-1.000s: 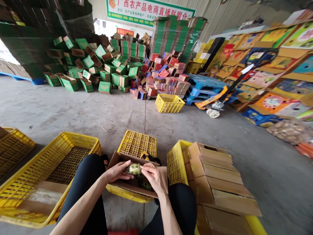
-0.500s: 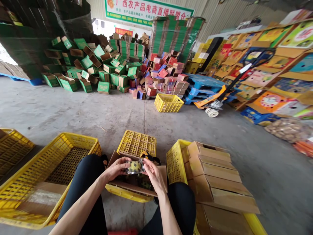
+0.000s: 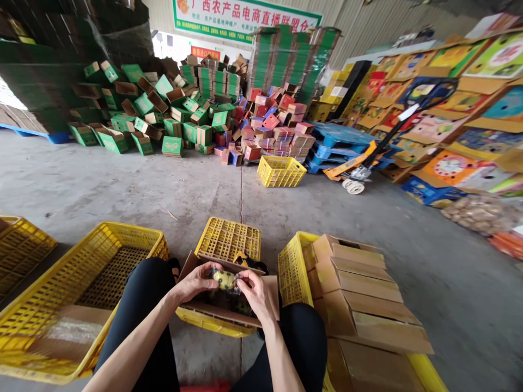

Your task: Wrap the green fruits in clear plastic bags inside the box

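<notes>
Both my hands meet over an open cardboard box (image 3: 192, 267) that rests on a yellow crate (image 3: 227, 239) between my knees. My left hand (image 3: 194, 283) and my right hand (image 3: 258, 294) each pinch one end of a small yellow-green fruit in clear plastic wrap (image 3: 224, 279), held just above the box. More dark fruit (image 3: 241, 307) lies inside the box under my right hand.
A large yellow crate (image 3: 93, 256) stands at my left, another one (image 3: 22, 239) farther left. At my right a yellow crate (image 3: 292, 261) holds stacked flat cardboard boxes (image 3: 368, 296). Across the concrete floor lie piles of green and red boxes, a yellow crate (image 3: 281, 171) and a pallet jack (image 3: 359, 174).
The fruit was lifted a little from the box and my fingers closed on its two ends, with the wrap gathered around it. My arms stayed in place.
</notes>
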`<state>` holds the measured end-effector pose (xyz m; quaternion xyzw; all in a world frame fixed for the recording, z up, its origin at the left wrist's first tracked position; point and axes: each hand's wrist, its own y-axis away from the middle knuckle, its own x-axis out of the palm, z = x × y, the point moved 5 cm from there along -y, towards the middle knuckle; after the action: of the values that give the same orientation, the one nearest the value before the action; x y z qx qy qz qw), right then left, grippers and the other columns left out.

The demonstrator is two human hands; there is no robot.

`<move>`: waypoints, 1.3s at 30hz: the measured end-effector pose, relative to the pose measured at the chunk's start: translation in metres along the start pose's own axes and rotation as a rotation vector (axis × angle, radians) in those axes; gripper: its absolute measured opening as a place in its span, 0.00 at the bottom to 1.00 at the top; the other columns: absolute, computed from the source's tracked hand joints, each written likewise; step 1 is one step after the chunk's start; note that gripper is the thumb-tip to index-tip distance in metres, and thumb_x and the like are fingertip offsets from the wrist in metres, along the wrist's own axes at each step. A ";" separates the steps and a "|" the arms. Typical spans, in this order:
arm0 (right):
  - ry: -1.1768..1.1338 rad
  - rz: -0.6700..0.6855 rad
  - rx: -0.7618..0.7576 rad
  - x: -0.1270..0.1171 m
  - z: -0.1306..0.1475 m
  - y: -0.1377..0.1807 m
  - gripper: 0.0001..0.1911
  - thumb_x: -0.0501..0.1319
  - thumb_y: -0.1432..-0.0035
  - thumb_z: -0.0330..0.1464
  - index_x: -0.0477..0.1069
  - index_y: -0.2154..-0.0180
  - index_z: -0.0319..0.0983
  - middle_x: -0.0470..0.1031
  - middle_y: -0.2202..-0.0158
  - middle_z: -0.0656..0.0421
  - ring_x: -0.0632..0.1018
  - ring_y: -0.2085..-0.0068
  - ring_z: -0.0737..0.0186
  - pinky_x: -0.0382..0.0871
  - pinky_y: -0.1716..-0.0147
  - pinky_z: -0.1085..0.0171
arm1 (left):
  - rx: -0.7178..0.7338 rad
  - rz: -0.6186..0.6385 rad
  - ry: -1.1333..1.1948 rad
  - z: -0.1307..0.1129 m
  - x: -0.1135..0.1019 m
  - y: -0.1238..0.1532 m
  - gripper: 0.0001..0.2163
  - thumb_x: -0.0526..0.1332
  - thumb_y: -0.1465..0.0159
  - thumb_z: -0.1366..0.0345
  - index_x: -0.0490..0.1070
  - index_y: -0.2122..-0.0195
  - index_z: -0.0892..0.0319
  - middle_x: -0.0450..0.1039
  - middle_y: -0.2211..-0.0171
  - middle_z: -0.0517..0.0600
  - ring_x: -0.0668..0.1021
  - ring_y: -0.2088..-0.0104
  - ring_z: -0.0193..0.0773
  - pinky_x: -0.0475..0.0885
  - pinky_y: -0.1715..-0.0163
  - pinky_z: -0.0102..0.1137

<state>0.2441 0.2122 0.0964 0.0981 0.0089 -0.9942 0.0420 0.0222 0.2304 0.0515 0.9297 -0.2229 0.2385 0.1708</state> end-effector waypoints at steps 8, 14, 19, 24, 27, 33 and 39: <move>0.043 -0.036 -0.099 -0.002 0.007 -0.001 0.12 0.67 0.37 0.45 0.78 0.65 0.44 0.84 0.61 0.56 0.83 0.56 0.51 0.79 0.51 0.56 | -0.041 -0.035 0.047 0.003 0.000 0.000 0.32 0.81 0.43 0.50 0.78 0.40 0.54 0.81 0.41 0.58 0.82 0.42 0.51 0.74 0.41 0.41; 0.038 -0.042 -0.159 -0.002 0.014 0.001 0.10 0.67 0.36 0.43 0.78 0.66 0.45 0.84 0.60 0.55 0.83 0.56 0.51 0.80 0.54 0.57 | -0.299 -0.112 0.072 0.022 -0.010 -0.005 0.41 0.67 0.41 0.28 0.78 0.40 0.57 0.85 0.50 0.63 0.88 0.55 0.53 0.81 0.52 0.41; 0.000 0.001 -0.155 0.001 0.017 0.003 0.08 0.68 0.37 0.41 0.79 0.66 0.45 0.83 0.58 0.54 0.83 0.54 0.52 0.81 0.55 0.59 | -0.304 -0.097 0.080 0.018 -0.009 -0.004 0.35 0.75 0.43 0.36 0.80 0.45 0.60 0.87 0.55 0.62 0.88 0.60 0.49 0.82 0.58 0.36; -0.040 0.035 -0.124 0.005 0.016 0.007 0.11 0.70 0.37 0.44 0.80 0.67 0.44 0.81 0.50 0.51 0.82 0.46 0.50 0.82 0.49 0.57 | -0.244 -0.094 0.063 0.009 -0.004 0.001 0.26 0.81 0.45 0.51 0.80 0.50 0.58 0.86 0.53 0.58 0.89 0.60 0.48 0.82 0.57 0.36; -0.023 0.050 -0.128 0.006 0.014 0.006 0.11 0.70 0.36 0.44 0.83 0.63 0.44 0.81 0.45 0.50 0.81 0.41 0.49 0.81 0.43 0.54 | -0.185 -0.114 0.051 0.005 -0.005 0.002 0.23 0.82 0.45 0.55 0.80 0.53 0.58 0.85 0.56 0.55 0.88 0.61 0.44 0.82 0.58 0.35; 0.172 -0.040 -0.051 -0.014 -0.005 -0.003 0.13 0.63 0.31 0.41 0.84 0.54 0.44 0.84 0.45 0.50 0.85 0.44 0.49 0.83 0.46 0.54 | -0.081 -0.248 -0.048 -0.004 -0.023 0.003 0.22 0.83 0.50 0.56 0.81 0.57 0.57 0.82 0.59 0.52 0.84 0.60 0.43 0.79 0.59 0.34; 0.677 0.195 0.097 -0.019 -0.030 -0.011 0.14 0.63 0.36 0.25 0.86 0.55 0.43 0.88 0.50 0.53 0.86 0.47 0.49 0.77 0.40 0.54 | -0.005 -0.273 -0.332 -0.011 -0.033 0.005 0.20 0.80 0.49 0.57 0.81 0.57 0.57 0.82 0.60 0.50 0.81 0.62 0.44 0.75 0.60 0.35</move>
<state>0.2674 0.2251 0.0705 0.4243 -0.0343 -0.8960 0.1268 -0.0103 0.2422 0.0441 0.9773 -0.1207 0.0560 0.1649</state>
